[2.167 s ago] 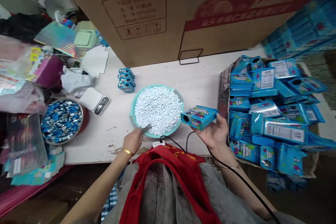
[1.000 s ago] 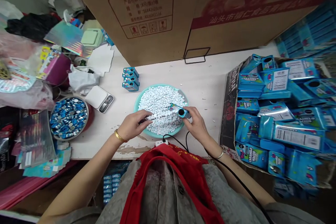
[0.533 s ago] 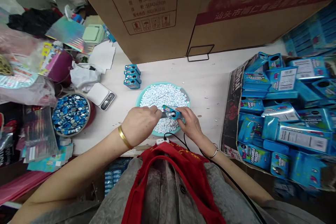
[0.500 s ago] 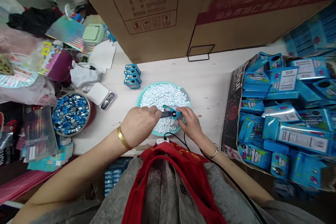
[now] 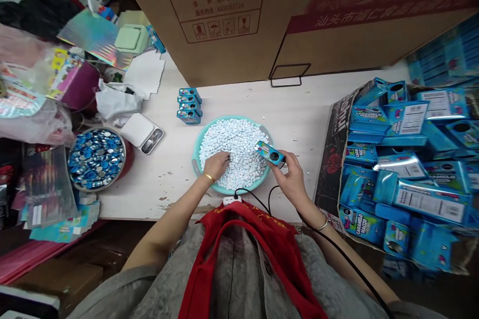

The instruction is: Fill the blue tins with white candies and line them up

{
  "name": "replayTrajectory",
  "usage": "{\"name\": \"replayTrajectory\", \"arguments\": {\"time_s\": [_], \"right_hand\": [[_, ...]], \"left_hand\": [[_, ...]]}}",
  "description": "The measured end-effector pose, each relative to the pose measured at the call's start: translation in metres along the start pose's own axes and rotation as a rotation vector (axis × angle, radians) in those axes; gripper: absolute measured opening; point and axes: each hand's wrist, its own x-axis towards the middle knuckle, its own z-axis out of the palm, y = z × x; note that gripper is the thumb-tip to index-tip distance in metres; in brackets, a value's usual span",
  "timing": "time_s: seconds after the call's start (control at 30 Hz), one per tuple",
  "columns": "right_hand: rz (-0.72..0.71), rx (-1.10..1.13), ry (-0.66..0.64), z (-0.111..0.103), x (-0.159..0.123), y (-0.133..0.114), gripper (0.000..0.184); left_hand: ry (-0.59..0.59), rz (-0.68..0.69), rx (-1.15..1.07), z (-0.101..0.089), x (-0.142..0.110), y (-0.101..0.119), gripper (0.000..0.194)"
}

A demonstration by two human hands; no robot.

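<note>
A turquoise basin (image 5: 196,154) full of small whitish-blue candies (image 5: 239,142) stands on the table before me. My left hand (image 5: 217,165) is down among the candies at the basin's near left, fingers curled closed; something dark shows at the fingertips, mostly hidden. Over the basin's right rim, my right hand (image 5: 292,177) grips a small blue candy tin (image 5: 270,153) between thumb and fingers. The tin is tilted, with a round dark opening in its end facing me. Several similar blue tins (image 5: 189,106) stand in a row behind the basin, to the left.
A large cardboard box (image 5: 224,65) closes off the back. On the right, an open carton (image 5: 329,159) holds many blue tins. At left are a small white scale (image 5: 138,127), a pot (image 5: 129,157) of blue and silver caps, and bags. A black cable (image 5: 258,197) crosses the near edge.
My left hand has drawn away from the tin's opening, where it held a dark object, and dipped into the candies. My right hand has shifted right with the tin.
</note>
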Motion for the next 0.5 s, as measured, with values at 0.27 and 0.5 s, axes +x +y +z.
{"name": "replayTrajectory", "arguments": {"time_s": [0.27, 0.5], "right_hand": [[-0.001, -0.047, -0.02, -0.004, -0.003, -0.001, 0.03], [-0.11, -0.156, -0.121, 0.008, 0.001, -0.009, 0.037]], "left_hand": [[0.088, 0.12, -0.369, -0.035, -0.027, -0.018, 0.03], [0.017, 0.371, -0.152, -0.129, -0.054, 0.013, 0.03]]}}
